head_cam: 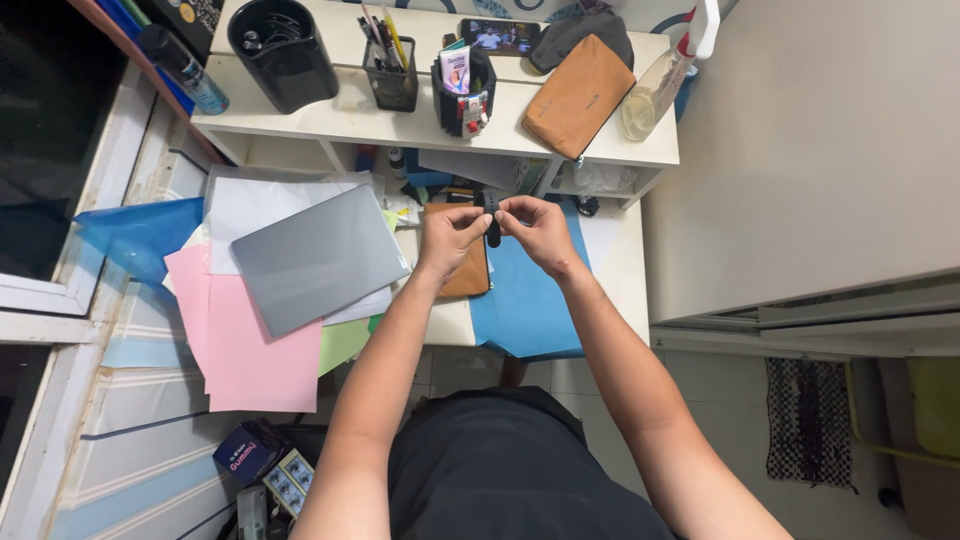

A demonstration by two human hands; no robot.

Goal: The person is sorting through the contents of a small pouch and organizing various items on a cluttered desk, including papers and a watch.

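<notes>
Nearest the camera, two bare forearms reach up from a dark shirt over the worktop. The left hand and the right hand meet above it, and between them hangs a small black strap, narrow, matte and rubbery-looking. The fingers of both hands are pressed together on its upper end, thumb against forefinger, pinching it from either side. The strap's long axis runs nearly straight up and down in the head view, its free lower end pointing back toward the person.

Under the hands lie a smooth blue sheet and a flat tan pouch of leathery look. To the left, a grey laptop, closed, rectangular and satin-finished, rests tilted on a fan of loose papers, among them a pink sheet and white sheets.

Farther off stands a white shelf raised over the worktop. On it are a round black cup, a black mesh pen holder with pencils, a second dark holder, a larger tan pouch lying aslant, a clear spray bottle on its side, and a phone with a lit screen.
</notes>
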